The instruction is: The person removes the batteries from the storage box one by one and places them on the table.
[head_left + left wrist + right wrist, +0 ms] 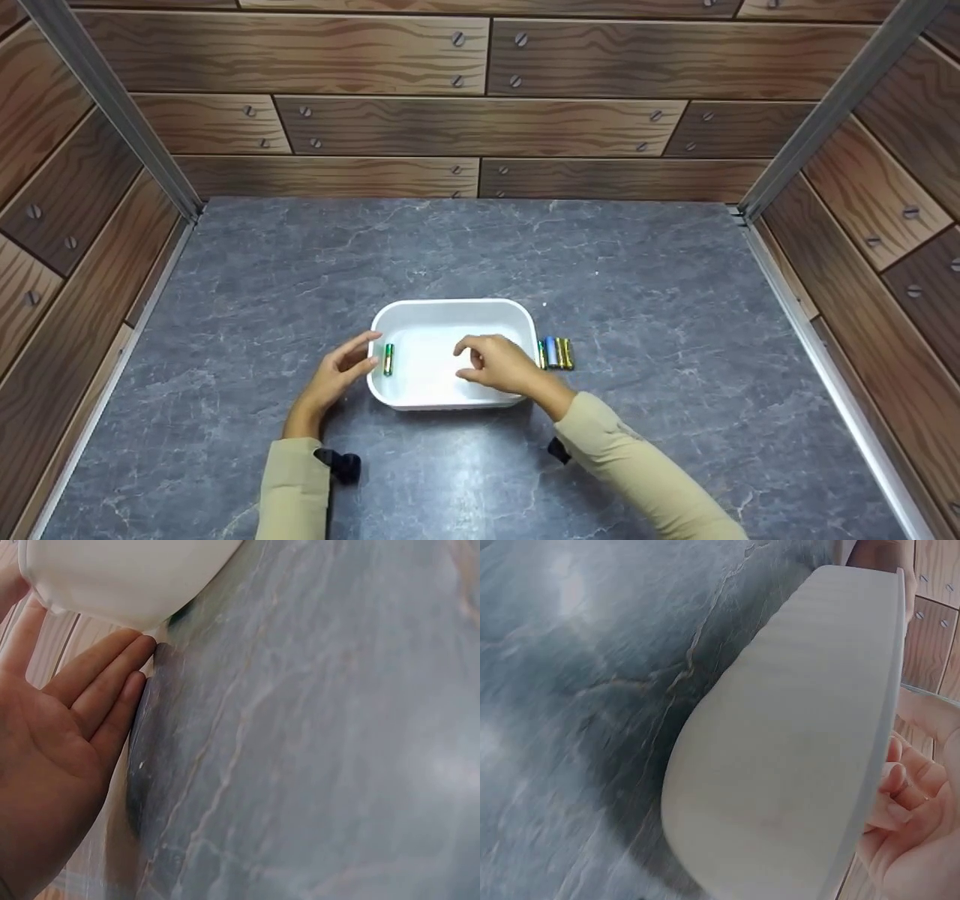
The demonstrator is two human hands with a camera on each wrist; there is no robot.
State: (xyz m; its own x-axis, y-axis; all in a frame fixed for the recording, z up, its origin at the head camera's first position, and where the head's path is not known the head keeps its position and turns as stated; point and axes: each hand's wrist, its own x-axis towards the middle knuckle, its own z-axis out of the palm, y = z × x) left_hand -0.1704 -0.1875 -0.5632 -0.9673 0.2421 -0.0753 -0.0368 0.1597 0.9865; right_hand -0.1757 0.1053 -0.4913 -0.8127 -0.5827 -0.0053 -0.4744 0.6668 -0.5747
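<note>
A white rectangular tub (450, 403) stands on the grey marbled surface. Inside it, near the left wall, a green battery (388, 360) lies lengthwise from front to back. My left hand (334, 379) is at the tub's left end, fingertips at the rim and thumb spread apart; in the left wrist view its fingers are straight. Over the tub's right half hovers my right hand (499, 365), fingers loosely curved and a gap between thumb and forefinger, with nothing visible in it. The tub's wall covers part of this hand in the right wrist view.
Just right of the tub, a blue battery (552, 352), gold batteries (565, 354) and a green battery (541, 354) lie in a row, the green one partly behind the rim. Wood-patterned panels (480, 126) enclose the back and sides, with metal rails (832, 405) along the edges.
</note>
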